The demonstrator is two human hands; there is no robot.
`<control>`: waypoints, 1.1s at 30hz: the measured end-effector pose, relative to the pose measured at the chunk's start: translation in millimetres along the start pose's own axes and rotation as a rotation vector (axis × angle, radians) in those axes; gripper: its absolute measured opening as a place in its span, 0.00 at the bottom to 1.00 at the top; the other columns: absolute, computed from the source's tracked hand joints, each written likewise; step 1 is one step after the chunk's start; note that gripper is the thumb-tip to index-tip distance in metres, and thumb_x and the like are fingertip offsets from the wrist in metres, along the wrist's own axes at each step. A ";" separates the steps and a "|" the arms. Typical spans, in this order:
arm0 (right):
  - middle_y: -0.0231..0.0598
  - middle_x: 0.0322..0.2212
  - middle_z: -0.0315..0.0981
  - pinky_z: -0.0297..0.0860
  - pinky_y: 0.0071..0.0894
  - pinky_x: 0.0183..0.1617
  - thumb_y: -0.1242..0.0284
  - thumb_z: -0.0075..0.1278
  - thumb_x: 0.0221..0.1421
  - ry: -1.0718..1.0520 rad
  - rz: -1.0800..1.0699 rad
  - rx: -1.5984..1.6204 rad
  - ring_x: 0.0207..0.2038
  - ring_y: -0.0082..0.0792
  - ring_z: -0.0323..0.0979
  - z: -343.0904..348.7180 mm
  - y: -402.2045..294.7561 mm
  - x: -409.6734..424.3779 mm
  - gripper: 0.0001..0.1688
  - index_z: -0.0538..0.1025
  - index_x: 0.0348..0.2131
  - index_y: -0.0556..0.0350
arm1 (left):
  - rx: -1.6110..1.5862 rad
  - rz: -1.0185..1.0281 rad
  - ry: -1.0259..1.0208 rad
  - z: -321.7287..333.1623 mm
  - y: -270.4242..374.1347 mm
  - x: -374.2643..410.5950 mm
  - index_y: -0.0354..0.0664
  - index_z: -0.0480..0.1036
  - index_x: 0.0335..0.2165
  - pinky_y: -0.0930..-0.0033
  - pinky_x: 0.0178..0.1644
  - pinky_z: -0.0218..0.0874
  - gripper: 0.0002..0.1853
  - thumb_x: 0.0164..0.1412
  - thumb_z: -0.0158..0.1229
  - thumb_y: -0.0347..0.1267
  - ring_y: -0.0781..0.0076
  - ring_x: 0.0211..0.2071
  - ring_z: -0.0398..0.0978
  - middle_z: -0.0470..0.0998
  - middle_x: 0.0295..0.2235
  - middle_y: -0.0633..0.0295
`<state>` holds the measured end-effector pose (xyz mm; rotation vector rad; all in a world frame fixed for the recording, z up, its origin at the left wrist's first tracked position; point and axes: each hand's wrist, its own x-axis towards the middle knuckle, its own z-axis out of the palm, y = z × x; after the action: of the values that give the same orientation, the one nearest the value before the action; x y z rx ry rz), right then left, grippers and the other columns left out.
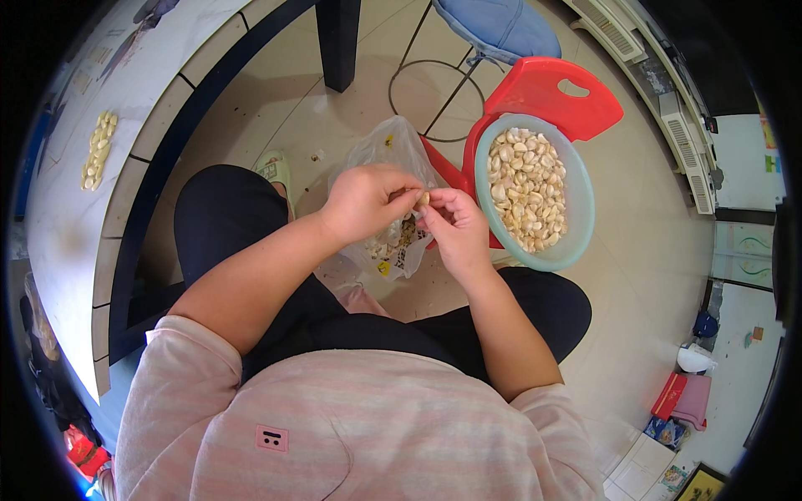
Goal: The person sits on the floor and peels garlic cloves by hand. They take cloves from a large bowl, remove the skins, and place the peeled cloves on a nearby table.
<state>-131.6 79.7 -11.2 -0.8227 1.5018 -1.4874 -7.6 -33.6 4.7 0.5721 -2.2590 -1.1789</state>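
My left hand (369, 201) and my right hand (458, 230) meet above a translucent plastic bag (369, 150), with a garlic clove (424, 198) between their fingertips. Both hands pinch it at the same spot. Papery garlic skins (395, 241) lie inside the bag below. To the right, a pale green oval basin (580, 206) full of unpeeled-looking garlic cloves (526, 188) rests on a small red plastic chair (551, 94). Several peeled cloves (99, 150) lie in a group on the marble-patterned tabletop (69, 275) at the left.
A dark table leg (338, 44) stands ahead, beside a stool with a blue cushion (501, 25) and thin metal legs. The table's tiled edge (119, 203) curves along my left side. Small scraps lie on the tiled floor. Boxes and a pink container (692, 401) are at the far right.
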 end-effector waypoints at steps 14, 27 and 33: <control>0.30 0.25 0.70 0.65 0.15 0.29 0.79 0.49 0.49 -0.003 0.087 0.041 0.24 0.16 0.67 -0.6 -4.6 -3.0 0.07 0.71 0.32 0.61 | 0.134 0.142 -0.016 -2.3 -2.2 0.2 0.41 0.74 0.24 0.69 0.24 0.60 0.04 0.44 0.55 0.26 0.62 0.21 0.70 0.73 0.20 0.60; 0.30 0.22 0.71 0.64 0.15 0.27 0.78 0.50 0.48 0.031 0.032 -0.081 0.23 0.16 0.67 -0.8 1.3 -1.5 0.07 0.72 0.30 0.62 | 0.138 0.216 -0.006 1.6 -7.1 -0.1 0.42 0.74 0.26 0.68 0.25 0.61 0.05 0.45 0.54 0.26 0.62 0.22 0.71 0.73 0.20 0.60; 0.30 0.23 0.71 0.64 0.16 0.27 0.78 0.50 0.48 0.031 0.067 -0.040 0.23 0.16 0.67 -0.5 -3.7 -2.2 0.06 0.72 0.30 0.61 | 0.127 0.208 0.003 2.2 -7.0 0.4 0.43 0.74 0.25 0.67 0.25 0.61 0.05 0.44 0.54 0.27 0.62 0.22 0.70 0.73 0.20 0.60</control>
<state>-131.6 81.6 -7.3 -0.7687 1.5716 -1.4305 -8.4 -36.2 -2.2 0.3745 -2.3385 -0.9380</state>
